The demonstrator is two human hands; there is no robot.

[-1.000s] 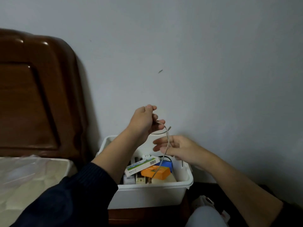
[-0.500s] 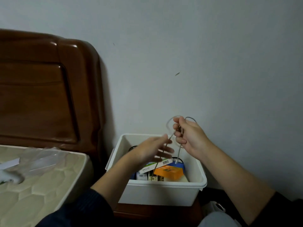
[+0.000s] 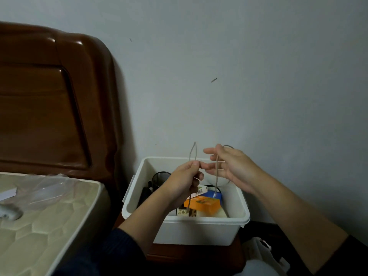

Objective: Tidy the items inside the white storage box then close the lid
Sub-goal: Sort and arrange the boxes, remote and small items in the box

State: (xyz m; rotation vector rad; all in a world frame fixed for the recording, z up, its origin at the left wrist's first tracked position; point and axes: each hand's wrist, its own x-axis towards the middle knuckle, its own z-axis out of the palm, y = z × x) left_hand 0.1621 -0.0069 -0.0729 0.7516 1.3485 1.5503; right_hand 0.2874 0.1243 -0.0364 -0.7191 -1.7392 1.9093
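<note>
Grey cable (image 3: 217,172) passes to the left hand (image 3: 184,181), now pinching a loop.
Right hand (image 3: 232,168) has spread open; coiling continues above the white storage box (image 3: 199,229), lid unseen.

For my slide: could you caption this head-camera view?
Left hand pinches a thin cable draped over the open right hand, above the open white storage box.
</note>
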